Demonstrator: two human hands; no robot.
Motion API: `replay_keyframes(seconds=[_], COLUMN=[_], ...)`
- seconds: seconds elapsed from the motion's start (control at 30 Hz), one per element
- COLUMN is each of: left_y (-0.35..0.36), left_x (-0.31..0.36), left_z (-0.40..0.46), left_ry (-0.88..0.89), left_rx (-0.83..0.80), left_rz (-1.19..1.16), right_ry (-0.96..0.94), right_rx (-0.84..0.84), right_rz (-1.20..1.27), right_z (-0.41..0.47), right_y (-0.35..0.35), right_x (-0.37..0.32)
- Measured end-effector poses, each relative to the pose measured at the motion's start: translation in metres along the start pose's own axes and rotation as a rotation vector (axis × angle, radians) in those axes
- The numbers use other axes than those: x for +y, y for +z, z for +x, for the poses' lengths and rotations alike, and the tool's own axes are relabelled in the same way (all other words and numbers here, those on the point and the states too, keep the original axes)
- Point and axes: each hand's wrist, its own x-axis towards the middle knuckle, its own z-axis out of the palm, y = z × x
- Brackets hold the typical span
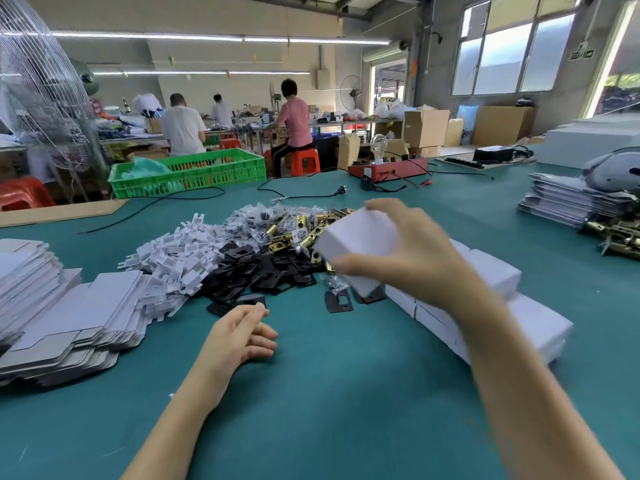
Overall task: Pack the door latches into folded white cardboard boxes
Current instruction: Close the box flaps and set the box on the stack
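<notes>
The right hand (398,251) grips a closed white box (356,244), thumb on the near side and fingers curled over the far top edge, and holds it above the bench (311,393). The box and hand are motion-blurred, so whether the end flaps are fully tucked cannot be told. The left hand (242,334) rests on the bench with its fingers loosely curled; nothing is clearly held in it, although a small dark part (251,300) lies just beyond its fingertips. The two hands are well apart.

Just beyond and below the right hand, rows of finished white boxes (485,289) lie touching one another on the bench. The held box sits above the near end of this row. Judged from this layout, the step in hand is the set-down of a packed box with the finished stock.

The door latches (298,226), brass-coloured and partly in clear bags, lie in a heap beyond the left hand and to the left of the held box. Black plates (263,268) and white card inserts (180,258) lie in the same heap, nearer the left hand. Flat unfolded box blanks (69,320) are stacked to the left of the left hand.

The next move calls for the following:
1. Align the held box with the row so that it sits square against its neighbours.
2. Release it without displacing the boxes already placed.
3. Take a fresh blank with the free left hand.
</notes>
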Motion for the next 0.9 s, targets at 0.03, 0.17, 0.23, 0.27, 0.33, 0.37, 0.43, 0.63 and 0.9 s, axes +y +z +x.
replay_keyframes(seconds=[0.03,0.17,0.23,0.27,0.33,0.37,0.43,0.63,0.9], left_y=[0.000,0.000,0.000,0.000,0.001,0.002,0.002,0.002,0.002], left_x=[0.000,-0.002,-0.001,-0.001,0.000,0.000,0.001,0.001,0.001], left_z=[0.000,0.000,0.001,0.001,0.001,0.001,0.000,0.000,0.000], left_ry=[0.002,-0.005,-0.008,-0.010,-0.017,-0.019,-0.017,-0.010,-0.012], left_rx=[-0.002,0.014,0.016,0.017,0.019,0.021,0.023,0.025,0.033], left_rz=[0.008,0.025,0.030,0.031,0.029,0.027,0.027,0.026,0.009], right_ry=[0.039,0.278,0.393,0.442,0.527,0.562,0.607,0.630,0.645], right_rx=[0.006,-0.027,-0.060,-0.071,-0.090,-0.102,-0.133,-0.145,-0.160], right_rz=[-0.057,-0.339,-0.469,-0.508,-0.544,-0.545,-0.525,-0.470,-0.433], right_z=[-0.009,-0.046,-0.059,-0.063,-0.067,-0.067,-0.065,-0.060,-0.058], right_y=[-0.017,-0.070,-0.083,-0.086,-0.087,-0.086,-0.081,-0.065,-0.065], right_x=[0.004,0.029,0.045,0.052,0.065,0.070,0.079,0.090,0.092])
